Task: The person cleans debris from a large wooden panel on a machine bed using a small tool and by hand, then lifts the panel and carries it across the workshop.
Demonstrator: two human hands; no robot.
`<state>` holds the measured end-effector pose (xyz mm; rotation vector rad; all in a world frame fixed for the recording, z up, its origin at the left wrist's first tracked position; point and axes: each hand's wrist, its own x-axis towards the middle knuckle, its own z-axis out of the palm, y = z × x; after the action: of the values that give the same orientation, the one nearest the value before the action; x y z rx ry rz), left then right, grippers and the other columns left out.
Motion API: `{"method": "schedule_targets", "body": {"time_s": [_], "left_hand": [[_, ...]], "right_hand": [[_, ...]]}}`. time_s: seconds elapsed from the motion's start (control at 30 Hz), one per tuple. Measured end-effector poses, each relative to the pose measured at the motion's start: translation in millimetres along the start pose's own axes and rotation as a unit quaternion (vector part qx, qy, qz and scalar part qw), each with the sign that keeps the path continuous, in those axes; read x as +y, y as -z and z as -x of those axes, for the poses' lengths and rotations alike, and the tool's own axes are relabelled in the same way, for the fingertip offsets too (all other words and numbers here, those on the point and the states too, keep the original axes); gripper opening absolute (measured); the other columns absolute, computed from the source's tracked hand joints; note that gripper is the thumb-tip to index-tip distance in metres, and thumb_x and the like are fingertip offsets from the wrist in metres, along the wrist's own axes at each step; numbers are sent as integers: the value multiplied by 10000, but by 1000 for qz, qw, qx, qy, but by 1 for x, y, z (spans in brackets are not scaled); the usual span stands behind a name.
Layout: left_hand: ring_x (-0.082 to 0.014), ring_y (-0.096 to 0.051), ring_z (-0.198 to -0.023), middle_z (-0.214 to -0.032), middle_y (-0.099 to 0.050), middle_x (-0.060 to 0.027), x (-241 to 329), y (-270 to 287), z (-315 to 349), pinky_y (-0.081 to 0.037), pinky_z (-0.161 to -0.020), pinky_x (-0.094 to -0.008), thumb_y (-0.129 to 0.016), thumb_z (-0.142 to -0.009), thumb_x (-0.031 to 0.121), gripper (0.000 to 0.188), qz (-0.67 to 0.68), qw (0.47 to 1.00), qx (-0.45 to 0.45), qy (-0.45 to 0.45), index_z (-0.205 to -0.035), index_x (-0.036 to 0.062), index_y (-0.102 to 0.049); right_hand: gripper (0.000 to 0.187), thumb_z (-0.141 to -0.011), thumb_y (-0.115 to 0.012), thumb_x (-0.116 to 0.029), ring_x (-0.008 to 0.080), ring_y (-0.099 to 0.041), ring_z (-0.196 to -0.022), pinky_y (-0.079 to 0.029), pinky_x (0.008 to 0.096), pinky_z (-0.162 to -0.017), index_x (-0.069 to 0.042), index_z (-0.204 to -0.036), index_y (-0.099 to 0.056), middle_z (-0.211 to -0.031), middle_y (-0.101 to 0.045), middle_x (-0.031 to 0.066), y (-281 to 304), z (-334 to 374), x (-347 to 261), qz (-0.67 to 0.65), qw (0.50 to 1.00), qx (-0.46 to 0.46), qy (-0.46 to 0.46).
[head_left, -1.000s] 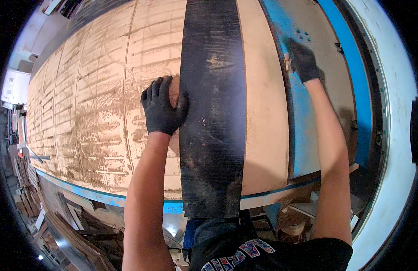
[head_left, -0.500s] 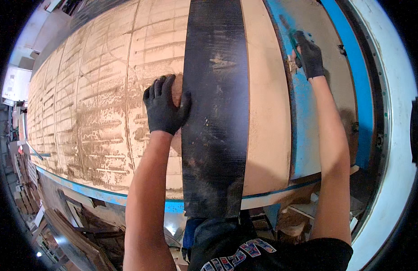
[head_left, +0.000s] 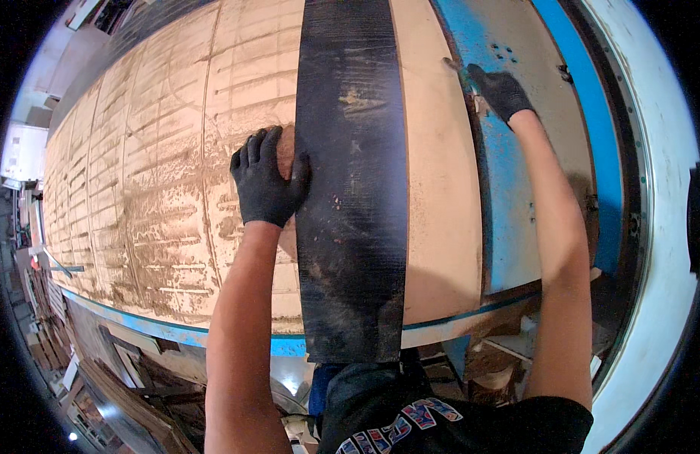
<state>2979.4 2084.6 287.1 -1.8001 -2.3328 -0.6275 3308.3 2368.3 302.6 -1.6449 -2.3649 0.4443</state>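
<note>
A long, dark wood-grained board (head_left: 353, 174) lies lengthwise before me, its near end overhanging the table edge by my body. My left hand (head_left: 268, 178), in a black glove, rests with fingers extended on the scored, tan tabletop (head_left: 164, 189), its thumb against the board's left edge. Out to the far right, my gloved right hand (head_left: 503, 92) is closed round a slim green tool (head_left: 465, 78). Most of that tool is hidden by the hand, and its kind cannot be made out. It is over the border between the tan panel (head_left: 444, 204) and the blue-stained strip (head_left: 509, 227).
Brown dust streaks and grooves cover the tabletop left of the board. A blue rail (head_left: 609, 174) and a pale curved beam (head_left: 664, 227) run along the right. Stacked wooden panels (head_left: 130, 405) stand below the table at lower left.
My right hand has shifted left, taking the green tool toward the tan panel. The board and my left hand appear slightly farther left in view, along with the table.
</note>
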Motion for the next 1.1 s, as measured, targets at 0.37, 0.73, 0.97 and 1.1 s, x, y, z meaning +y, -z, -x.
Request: {"method": "schedule_targets", "body": {"time_s": [0.37, 0.73, 0.97, 1.1], "left_hand": [[-335, -456, -1233, -1300, -529, -160, -3, 1, 0, -295, -1054, -473, -610, -843, 410, 547, -11, 1000, -7, 16, -1275, 85, -522], [-335, -458, -1232, -1301, -525, -156, -3, -1, 0, -295, -1053, -469, -610, -843, 414, 561, 4, 1000, 1, 6, -1287, 88, -508], [-341, -466, -1218, -1288, -532, -162, 1, 2, 1, -302, -1045, -472, -620, -838, 400, 550, 9, 1000, 4, 6, -1272, 77, -519], [-342, -466, -1218, -1292, -530, -167, 1, 0, -1, -302, -1045, -474, -625, -834, 406, 560, 13, 1000, 2, 2, -1273, 74, -521]], "right_hand": [[724, -859, -476, -692, 243, -579, -548, -488, 402, -634, -7, -665, -610, -568, -583, 134, 14, 4, -21, -48, 992, -100, -60], [754, -890, -324, -693, 376, -621, -916, -450, 461, -874, -34, -938, -686, -952, -660, 221, 19, 7, -27, 109, 991, -15, -82], [754, -875, -324, -718, 368, -623, -901, -460, 451, -837, -66, -894, -702, -932, -659, 214, 13, 26, -33, 87, 985, -91, -119], [756, -876, -333, -718, 358, -623, -853, -458, 441, -807, -58, -846, -698, -841, -650, 208, 14, 19, -7, 77, 991, -2, -106]]}}
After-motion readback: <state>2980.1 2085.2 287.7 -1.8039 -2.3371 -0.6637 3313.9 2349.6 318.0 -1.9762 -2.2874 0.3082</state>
